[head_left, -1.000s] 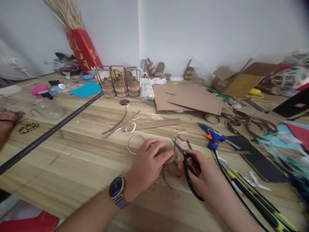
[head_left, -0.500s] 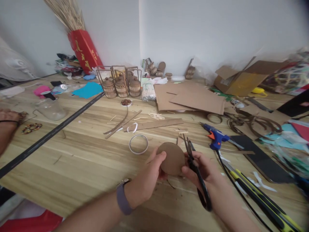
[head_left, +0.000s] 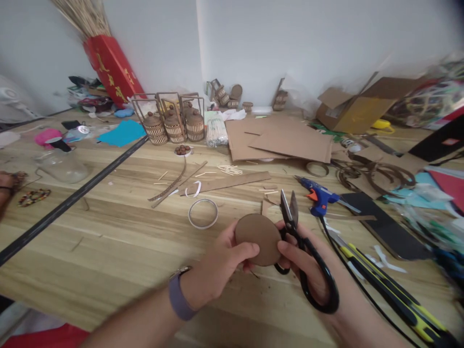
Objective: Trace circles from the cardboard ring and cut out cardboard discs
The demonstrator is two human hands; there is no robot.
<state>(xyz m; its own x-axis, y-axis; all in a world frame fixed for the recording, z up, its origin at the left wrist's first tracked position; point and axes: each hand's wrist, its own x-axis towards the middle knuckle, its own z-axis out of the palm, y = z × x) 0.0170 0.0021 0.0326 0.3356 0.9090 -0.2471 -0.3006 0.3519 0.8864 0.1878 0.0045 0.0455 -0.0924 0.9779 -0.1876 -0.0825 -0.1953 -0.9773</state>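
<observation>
A round brown cardboard disc point(head_left: 258, 234) is pinched in my left hand point(head_left: 221, 261), the thumb lying across its face. My right hand point(head_left: 308, 263) is closed around black-handled scissors point(head_left: 295, 229), whose blades are slightly parted and point away from me. The right thumb and fingertips also touch the disc's right edge. Just beyond the disc lies a small cardboard scrap point(head_left: 267, 208). To the left of the hands a white roll of tape point(head_left: 203, 214) rests flat on the wooden table point(head_left: 126, 251).
A blue glue gun point(head_left: 321, 195) and a yellow-black utility knife point(head_left: 391, 295) lie at the right. Cardboard sheets point(head_left: 279, 140), small lidded baskets point(head_left: 176, 128) and a bowl of brown beads point(head_left: 182, 150) stand farther back. Another person's hand point(head_left: 10, 181) is at the far left.
The scissors have turned in my right hand, showing their blades and large handle loop more broadly. My left thumb has slid down and farther across the disc. The view has shifted slightly right.
</observation>
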